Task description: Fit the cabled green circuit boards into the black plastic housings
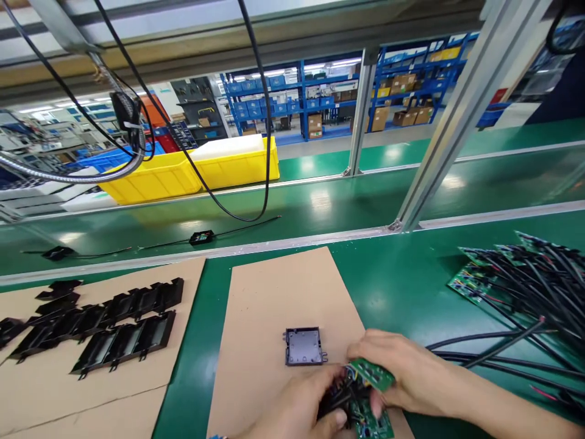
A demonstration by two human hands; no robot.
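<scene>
Low in the view, my right hand (pixel 406 372) grips a green circuit board (pixel 373 374) between thumb and fingers, its face tilted. My left hand (pixel 304 405) is closed around black cables (pixel 340 396) beside that board. A second green circuit board (pixel 372 421) shows just under my right thumb, with small coloured wires between the two boards. Beyond my hands, a shallow black plastic case (pixel 304 346) with a grey inside and side tabs lies on a cardboard sheet (pixel 269 305). My fingers partly hide the wires and the boards' edges.
Rows of black cases (pixel 125 341) lie on cardboard (pixel 91 402) at left. A pile of circuit boards with black cables (pixel 534 274) covers the right. Metal posts (pixel 439 146) rise from the bench's back rail. Hanging cables (pixel 267 122), yellow bins (pixel 233 164) and a conveyor are behind.
</scene>
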